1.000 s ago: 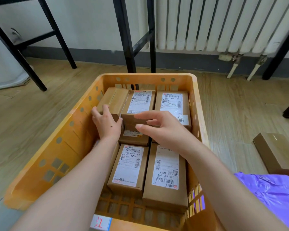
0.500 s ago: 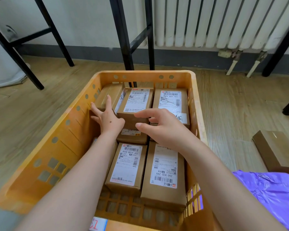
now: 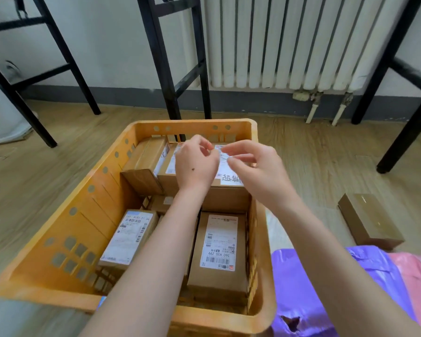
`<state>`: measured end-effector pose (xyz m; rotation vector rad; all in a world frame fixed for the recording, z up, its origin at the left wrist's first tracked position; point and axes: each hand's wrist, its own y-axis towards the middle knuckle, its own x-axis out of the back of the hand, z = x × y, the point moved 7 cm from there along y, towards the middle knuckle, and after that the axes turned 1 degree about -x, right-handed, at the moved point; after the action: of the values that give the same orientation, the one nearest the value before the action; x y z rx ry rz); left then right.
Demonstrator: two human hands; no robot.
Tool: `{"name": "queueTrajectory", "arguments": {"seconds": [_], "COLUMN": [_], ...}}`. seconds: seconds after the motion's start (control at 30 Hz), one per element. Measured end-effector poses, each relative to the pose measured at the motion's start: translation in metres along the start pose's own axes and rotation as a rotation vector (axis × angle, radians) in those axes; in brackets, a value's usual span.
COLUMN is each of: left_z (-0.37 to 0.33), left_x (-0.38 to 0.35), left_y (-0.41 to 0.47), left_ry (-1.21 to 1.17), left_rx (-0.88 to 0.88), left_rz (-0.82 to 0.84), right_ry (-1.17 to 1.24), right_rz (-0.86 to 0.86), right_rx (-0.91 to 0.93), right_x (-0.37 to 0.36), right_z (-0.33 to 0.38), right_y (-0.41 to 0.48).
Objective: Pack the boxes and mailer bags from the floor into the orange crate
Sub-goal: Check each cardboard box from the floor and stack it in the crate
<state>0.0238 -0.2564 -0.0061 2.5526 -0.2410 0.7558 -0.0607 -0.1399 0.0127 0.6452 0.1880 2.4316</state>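
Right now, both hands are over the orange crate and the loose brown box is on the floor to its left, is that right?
No. The head view shows the loose brown box on the floor right of the orange crate, not left. The left hand and right hand are over it.

Orange perforated plastic crate (image 3: 58,229) is set on the wood floor and already pretty well filled with brown cardboard boxes, all laid flat. Far row: a plain unlabelled box (image 3: 144,164) at the left, a labelled one (image 3: 170,176) beside it, and a box with handwriting on its white label (image 3: 231,190) at the right. A small box (image 3: 161,203) is tucked lower in the middle. Near row: a white-labelled box (image 3: 129,239) on the left and one marked "360 H35 299" (image 3: 219,251) on the right. Still left on the floor to the right: a flat brown box (image 3: 370,222), a purple plastic mailer bag (image 3: 292,288) with a torn near edge just beside the crate, and a pink mailer bag (image 3: 416,276) overlapped by it.
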Motion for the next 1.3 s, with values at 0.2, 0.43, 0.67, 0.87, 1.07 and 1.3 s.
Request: {"name": "queueTrajectory", "arguments": {"seconds": [0.2, 0.43, 0.67, 0.87, 1.07, 1.3], "left_z": [-0.077, -0.128, -0.171, -0.169, -0.13, -0.102], "left_x": [-0.029, -0.08, -0.141, -0.186, -0.226, -0.266], "left_y": [-0.018, -0.047, -0.088, -0.111, -0.125, -0.139], "left_ry": [-0.164, -0.203, -0.278, -0.3, -0.268, -0.291], "left_rx": [-0.127, -0.164, -0.134, -0.052, 0.072, 0.168], "left_rz": [0.092, 0.248, 0.367, 0.436, 0.493, 0.542], "right_ry": [0.015, 0.016, 0.016, 0.0, -0.084, -0.379], "right_rz": [-0.164, -0.238, -0.305, -0.357, -0.335, -0.324], "right_rx": [-0.038, -0.109, -0.21, -0.287, -0.48, -0.63], "right_x": [0.064, 0.121, 0.172, 0.2, 0.2, 0.207], "right_z": [-0.021, -0.059, -0.112, -0.157, -0.225, -0.29], "right_y": [-0.009, -0.031, -0.052, -0.059, -0.075, -0.093]}}
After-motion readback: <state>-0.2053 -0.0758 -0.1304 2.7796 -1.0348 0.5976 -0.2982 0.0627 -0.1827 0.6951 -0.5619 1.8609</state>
